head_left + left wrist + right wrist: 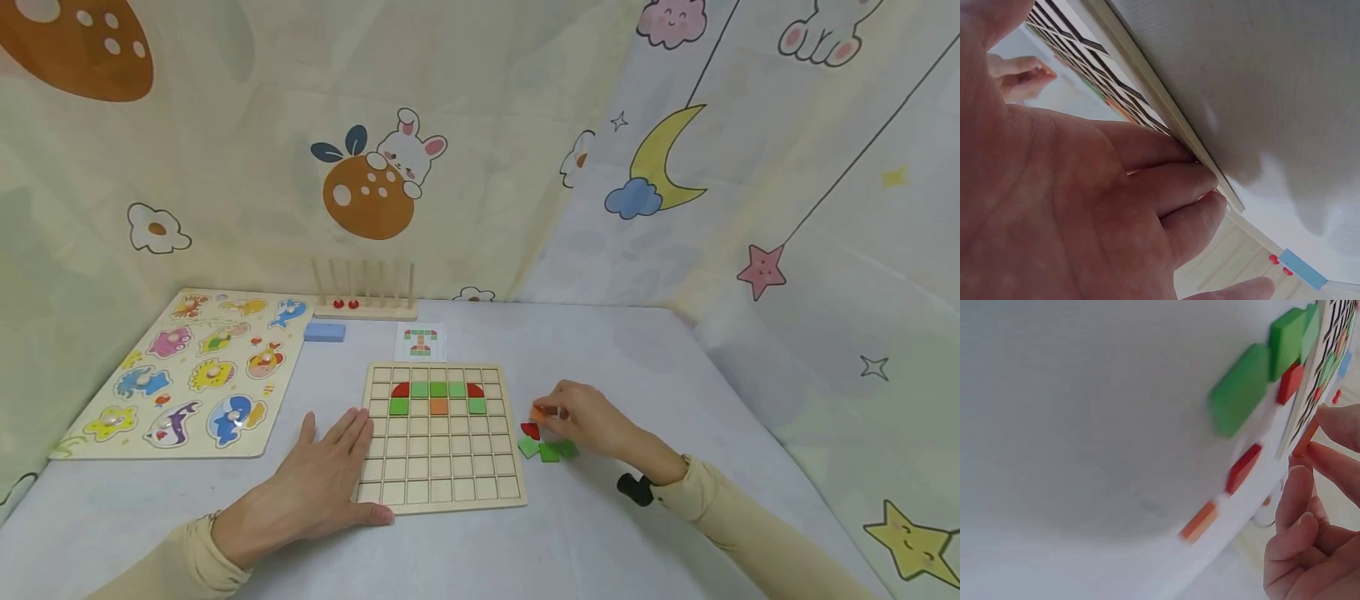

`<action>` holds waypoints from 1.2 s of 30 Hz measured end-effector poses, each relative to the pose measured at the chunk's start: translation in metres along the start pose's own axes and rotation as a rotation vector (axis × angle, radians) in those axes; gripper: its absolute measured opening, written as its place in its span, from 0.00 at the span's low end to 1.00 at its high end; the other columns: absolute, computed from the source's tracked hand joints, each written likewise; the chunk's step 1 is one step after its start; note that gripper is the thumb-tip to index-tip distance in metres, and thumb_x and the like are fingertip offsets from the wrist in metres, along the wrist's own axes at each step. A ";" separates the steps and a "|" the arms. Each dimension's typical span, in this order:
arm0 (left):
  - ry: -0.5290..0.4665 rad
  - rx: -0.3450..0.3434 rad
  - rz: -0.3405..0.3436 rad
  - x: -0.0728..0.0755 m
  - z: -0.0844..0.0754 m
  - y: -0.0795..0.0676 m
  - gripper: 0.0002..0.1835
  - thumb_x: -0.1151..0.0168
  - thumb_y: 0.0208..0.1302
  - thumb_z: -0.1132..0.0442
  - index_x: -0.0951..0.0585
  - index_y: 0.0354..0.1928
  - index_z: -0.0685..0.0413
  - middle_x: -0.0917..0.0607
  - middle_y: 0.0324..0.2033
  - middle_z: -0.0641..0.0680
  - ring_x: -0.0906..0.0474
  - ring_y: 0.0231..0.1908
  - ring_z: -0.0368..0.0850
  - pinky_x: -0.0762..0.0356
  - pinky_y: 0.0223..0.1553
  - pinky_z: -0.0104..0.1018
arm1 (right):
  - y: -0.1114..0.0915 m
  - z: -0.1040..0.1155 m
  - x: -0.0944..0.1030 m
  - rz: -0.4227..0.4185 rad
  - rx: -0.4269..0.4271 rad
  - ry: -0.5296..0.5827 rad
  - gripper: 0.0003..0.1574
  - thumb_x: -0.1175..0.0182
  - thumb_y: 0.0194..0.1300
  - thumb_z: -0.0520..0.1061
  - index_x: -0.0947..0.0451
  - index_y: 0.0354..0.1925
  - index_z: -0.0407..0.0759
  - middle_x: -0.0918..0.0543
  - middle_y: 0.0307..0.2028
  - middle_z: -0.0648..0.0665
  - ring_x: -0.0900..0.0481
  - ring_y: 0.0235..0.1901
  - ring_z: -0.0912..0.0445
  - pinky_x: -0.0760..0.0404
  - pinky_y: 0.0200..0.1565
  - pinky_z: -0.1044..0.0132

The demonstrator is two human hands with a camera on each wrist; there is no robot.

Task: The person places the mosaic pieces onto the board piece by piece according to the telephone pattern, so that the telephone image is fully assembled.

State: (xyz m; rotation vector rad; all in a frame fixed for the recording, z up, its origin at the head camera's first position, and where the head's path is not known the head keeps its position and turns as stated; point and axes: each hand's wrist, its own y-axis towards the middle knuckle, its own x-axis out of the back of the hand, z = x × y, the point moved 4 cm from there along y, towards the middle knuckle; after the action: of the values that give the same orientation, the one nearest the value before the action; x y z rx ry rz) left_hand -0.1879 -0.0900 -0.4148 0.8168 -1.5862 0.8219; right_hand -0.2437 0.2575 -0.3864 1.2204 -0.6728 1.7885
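Held tile: a small, thin orange tile [1307,434], smooth and flat-faced, seen nearly edge-on, so its full outline cannot be told; it is in the right hand's fingertips, just beside the grid board.
Right hand: this hand [592,421] pinches the orange tile between thumb and fingers.
Left hand: this hand [318,475] grasps nothing; its fingers lie extended against the board's left edge, thumb reaching along the front edge.
Grid board: a square, pale wooden board [438,468] between the two hands, with dark lines marking off square cells.
Set tiles: glossy-looking squares in two greens, one orange square [438,406], and two red tiles [401,390] with one rounded corner each, in two rows beyond the left thumb.
Loose tiles: green squares [550,452], red pieces [1243,469] and another orange one [1199,522], under and around the right hand.
Pattern card: a white card [420,342] with a coloured tile figure, farther off than both hands.
Left of the card: a blue block [325,332], with a wooden peg rack [365,313] bearing red beads behind it.
Puzzle board: a flat panel [258,329] of bright animal shapes, beyond the left hand.
Cloth: white, matte, lightly creased tablecloth [637,350] beneath both hands.
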 end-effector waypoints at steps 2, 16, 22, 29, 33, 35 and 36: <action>-0.003 0.003 0.004 0.000 0.000 0.000 0.65 0.37 0.51 0.21 0.35 0.73 0.71 0.36 0.76 0.69 0.41 0.77 0.65 0.51 0.67 0.82 | 0.007 0.007 -0.003 0.021 0.017 0.001 0.17 0.32 0.68 0.42 0.13 0.53 0.38 0.16 0.37 0.48 0.27 0.32 0.63 0.26 0.31 0.73; -0.004 0.003 0.012 -0.001 0.001 0.000 0.66 0.39 0.51 0.20 0.36 0.74 0.71 0.37 0.76 0.69 0.42 0.78 0.65 0.51 0.67 0.82 | 0.060 0.076 -0.033 0.092 0.207 -0.030 0.19 0.31 0.68 0.45 0.13 0.55 0.40 0.18 0.37 0.46 0.30 0.30 0.61 0.30 0.31 0.74; -0.004 -0.002 0.006 0.000 0.001 0.001 0.66 0.39 0.51 0.19 0.36 0.74 0.71 0.37 0.76 0.69 0.42 0.77 0.65 0.51 0.67 0.82 | 0.073 0.091 -0.043 0.100 0.228 -0.062 0.19 0.34 0.71 0.48 0.14 0.56 0.44 0.16 0.38 0.48 0.29 0.32 0.62 0.29 0.31 0.75; 0.000 0.002 0.013 0.000 0.001 0.001 0.66 0.40 0.51 0.19 0.36 0.74 0.71 0.37 0.76 0.69 0.42 0.78 0.65 0.51 0.67 0.82 | 0.081 0.100 -0.049 0.126 0.252 -0.132 0.16 0.33 0.70 0.47 0.13 0.54 0.45 0.17 0.36 0.48 0.30 0.32 0.61 0.30 0.33 0.74; -0.002 0.000 0.014 0.000 0.001 0.000 0.66 0.39 0.52 0.20 0.36 0.74 0.72 0.36 0.76 0.69 0.42 0.77 0.65 0.51 0.67 0.82 | 0.082 0.100 -0.054 0.127 0.282 -0.160 0.12 0.32 0.69 0.45 0.12 0.49 0.47 0.16 0.36 0.47 0.28 0.33 0.60 0.28 0.36 0.73; -0.004 0.001 0.017 0.000 0.001 0.000 0.66 0.39 0.52 0.20 0.36 0.74 0.72 0.37 0.76 0.69 0.42 0.78 0.65 0.52 0.67 0.82 | 0.082 0.099 -0.055 0.124 0.286 -0.166 0.12 0.32 0.69 0.45 0.12 0.50 0.47 0.15 0.37 0.47 0.27 0.34 0.60 0.27 0.37 0.73; -0.002 0.001 0.018 -0.001 0.001 0.000 0.66 0.39 0.52 0.20 0.36 0.74 0.72 0.37 0.76 0.69 0.42 0.78 0.65 0.52 0.67 0.82 | 0.081 0.099 -0.055 0.122 0.286 -0.168 0.13 0.32 0.69 0.45 0.11 0.50 0.46 0.15 0.37 0.46 0.26 0.34 0.60 0.26 0.37 0.73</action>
State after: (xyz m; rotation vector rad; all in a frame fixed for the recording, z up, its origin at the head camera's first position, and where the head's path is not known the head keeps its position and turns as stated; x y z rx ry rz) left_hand -0.1885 -0.0904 -0.4154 0.8054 -1.5971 0.8354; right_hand -0.2588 0.1192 -0.3972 1.5630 -0.6111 1.9475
